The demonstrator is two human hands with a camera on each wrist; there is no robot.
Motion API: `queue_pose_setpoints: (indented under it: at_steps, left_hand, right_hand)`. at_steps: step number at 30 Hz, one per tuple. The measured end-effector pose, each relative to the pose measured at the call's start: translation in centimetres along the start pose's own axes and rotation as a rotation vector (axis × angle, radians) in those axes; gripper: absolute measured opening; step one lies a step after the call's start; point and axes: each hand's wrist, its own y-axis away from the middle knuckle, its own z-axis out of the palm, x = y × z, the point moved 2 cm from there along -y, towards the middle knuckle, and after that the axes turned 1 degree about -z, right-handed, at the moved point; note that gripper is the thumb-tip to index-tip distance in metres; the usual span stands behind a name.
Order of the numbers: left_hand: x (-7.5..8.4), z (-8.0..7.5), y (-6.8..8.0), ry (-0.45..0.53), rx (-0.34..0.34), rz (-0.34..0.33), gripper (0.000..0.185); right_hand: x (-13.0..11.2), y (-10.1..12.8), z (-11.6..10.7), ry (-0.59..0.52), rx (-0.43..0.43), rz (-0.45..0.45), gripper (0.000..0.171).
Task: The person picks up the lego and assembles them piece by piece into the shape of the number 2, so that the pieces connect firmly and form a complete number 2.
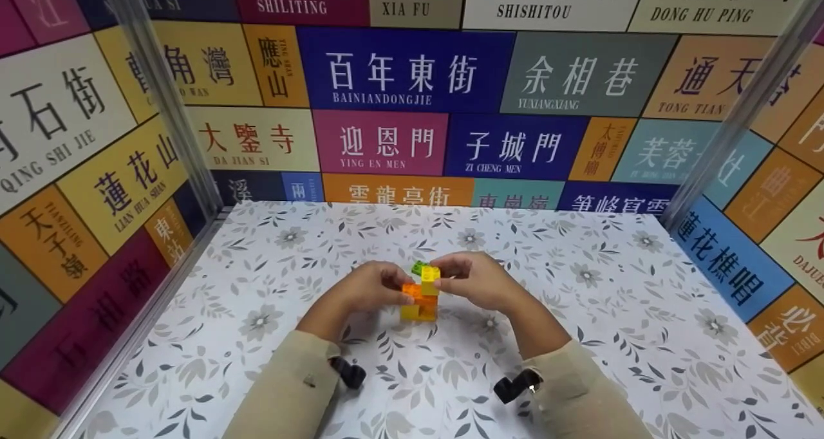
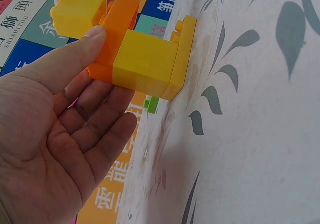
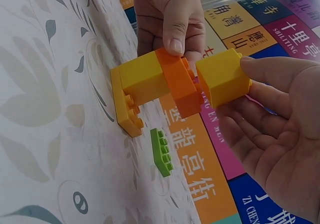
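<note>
Four plastic building bricks: three joined in one yellow-and-orange stack (image 1: pixel 420 300) on the floral tablecloth (image 1: pixel 611 310), pinched by the left hand (image 1: pixel 370 288); one small yellow brick (image 3: pixel 223 76), pinched between thumb and fingers of the right hand (image 1: pixel 479 281), hovering at its top. One flat green plate (image 3: pixel 162 151) lies behind.

The worktop (image 1: pixel 611 310) wore a white covering printed with grey leaves and flowers. A stack of yellow and orange bricks (image 1: pixel 419 304) stood on it near the middle, its flat yellow base plate against the surface. A flat green brick (image 3: pixel 162 151) lay just behind the stack.
</note>
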Motion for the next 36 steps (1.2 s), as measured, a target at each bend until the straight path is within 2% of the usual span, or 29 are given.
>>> queue_pose_setpoints:
  at_steps: [6, 36]
  left_hand:
    - [-0.16, 0.01, 0.0, 0.009, -0.001, 0.011, 0.022]
    - [-0.03, -0.06, 0.15, 0.009, -0.005, -0.029, 0.021]
  right_hand:
    - [0.04, 0.07, 0.17, -0.001, -0.015, 0.009, 0.037]
    - [0.44, -0.18, 0.32, 0.038, -0.01, 0.018, 0.033]
